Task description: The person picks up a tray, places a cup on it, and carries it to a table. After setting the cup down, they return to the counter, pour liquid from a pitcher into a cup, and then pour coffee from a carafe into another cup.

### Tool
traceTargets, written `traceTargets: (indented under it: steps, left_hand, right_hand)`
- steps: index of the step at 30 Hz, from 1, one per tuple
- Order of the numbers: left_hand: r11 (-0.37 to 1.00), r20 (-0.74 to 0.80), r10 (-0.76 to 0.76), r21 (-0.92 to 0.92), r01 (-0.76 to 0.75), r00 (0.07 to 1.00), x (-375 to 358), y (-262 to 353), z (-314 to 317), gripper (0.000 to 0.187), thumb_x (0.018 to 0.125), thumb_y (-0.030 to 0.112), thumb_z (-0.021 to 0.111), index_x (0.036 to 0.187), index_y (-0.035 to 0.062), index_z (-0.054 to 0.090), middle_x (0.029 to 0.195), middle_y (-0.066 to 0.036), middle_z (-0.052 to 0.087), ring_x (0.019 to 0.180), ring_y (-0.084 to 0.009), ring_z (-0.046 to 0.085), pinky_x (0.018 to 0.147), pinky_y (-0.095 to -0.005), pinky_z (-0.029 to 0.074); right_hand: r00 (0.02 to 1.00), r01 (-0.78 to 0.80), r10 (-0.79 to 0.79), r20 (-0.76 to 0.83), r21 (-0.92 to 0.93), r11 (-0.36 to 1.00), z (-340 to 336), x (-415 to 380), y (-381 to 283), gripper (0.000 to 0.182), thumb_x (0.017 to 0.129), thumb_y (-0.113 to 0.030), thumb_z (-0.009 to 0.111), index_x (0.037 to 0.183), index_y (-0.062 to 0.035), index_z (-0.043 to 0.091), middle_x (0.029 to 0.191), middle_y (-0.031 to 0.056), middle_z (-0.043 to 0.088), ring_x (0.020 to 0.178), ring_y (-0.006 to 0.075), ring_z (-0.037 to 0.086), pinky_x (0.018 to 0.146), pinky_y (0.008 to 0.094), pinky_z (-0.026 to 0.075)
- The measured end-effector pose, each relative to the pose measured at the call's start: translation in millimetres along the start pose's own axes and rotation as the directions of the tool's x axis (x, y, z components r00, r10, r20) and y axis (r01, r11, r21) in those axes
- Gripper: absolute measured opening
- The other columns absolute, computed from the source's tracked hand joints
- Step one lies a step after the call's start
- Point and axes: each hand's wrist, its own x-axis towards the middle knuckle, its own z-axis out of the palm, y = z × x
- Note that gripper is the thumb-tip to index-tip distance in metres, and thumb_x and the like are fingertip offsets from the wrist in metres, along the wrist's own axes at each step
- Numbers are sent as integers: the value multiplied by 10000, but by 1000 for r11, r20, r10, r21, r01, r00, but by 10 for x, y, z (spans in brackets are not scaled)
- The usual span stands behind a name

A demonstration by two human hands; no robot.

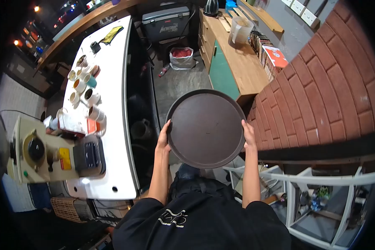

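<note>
A round dark brown serving tray (207,129) is held out flat in front of my body, and nothing lies on it. My left hand (164,136) grips its left rim, fingers wrapped underneath. On the opposite rim, my right hand (249,135) holds on in the same way, with its thumb over the edge. To the left, several used cups and mugs (79,86) stand grouped on the white counter (112,154), apart from both hands.
A beige grinder-like machine (46,154) occupies the counter's near end. Ahead are a grey cooler box (166,24) and a bag with red contents (181,57). On the right stand a wooden cabinet (241,66) with a plastic pitcher (240,32), a brick wall (308,87) and a white-framed glass structure (321,180).
</note>
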Motion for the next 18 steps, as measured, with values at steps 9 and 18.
traceTargets:
  steps: [9,18]
  left_hand:
    - [872,-218,91,488,27,972,2235,398,779,530,956,444,523,1226,-11,554,1131,-125,633,982,-219,626,816,-349,523]
    - [728,-197,67,680,87,978,3962,150,1176,387,858,238,634,1178,29,572,1032,-101,635,924,-195,606,768,-330,503]
  right_hand:
    - [971,6,-92,-222,-361,933,-88,2006,-300,239,943,-160,573,1071,41,589,982,89,657,894,156,607,790,295,482]
    - [734,-395,-386,-558,-814,425,-459,3264,-532,418,851,-302,643,1039,70,614,1014,244,646,972,344,628,846,420,486]
